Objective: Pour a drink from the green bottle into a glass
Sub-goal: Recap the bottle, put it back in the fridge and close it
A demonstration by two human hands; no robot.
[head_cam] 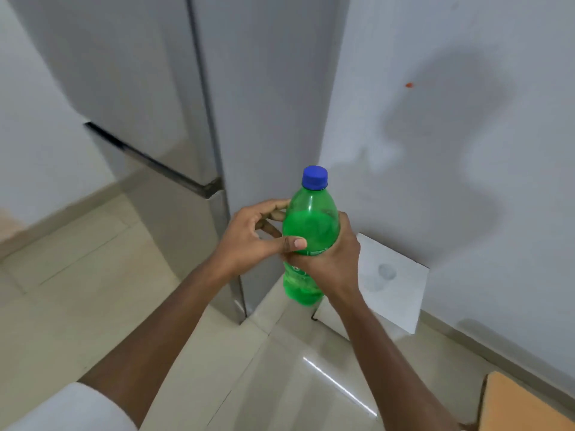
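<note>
The green plastic bottle [311, 225] stands upright in the air at the centre of the view, its blue cap [315, 177] screwed on and green drink filling it to just below the shoulder. My right hand [329, 259] is wrapped around its middle from the right. My left hand [249, 237] touches it from the left, thumb pressed on the front and fingers curled behind the shoulder. A clear glass [386, 272] stands on a small white table [404, 293] just right of the bottle, low against the wall.
A grey fridge [217, 119] with its doors shut fills the upper left. A white wall [466, 150] rises on the right. Beige floor tiles [93, 275] spread below. An orange-brown surface [529, 405] juts in at the bottom right corner.
</note>
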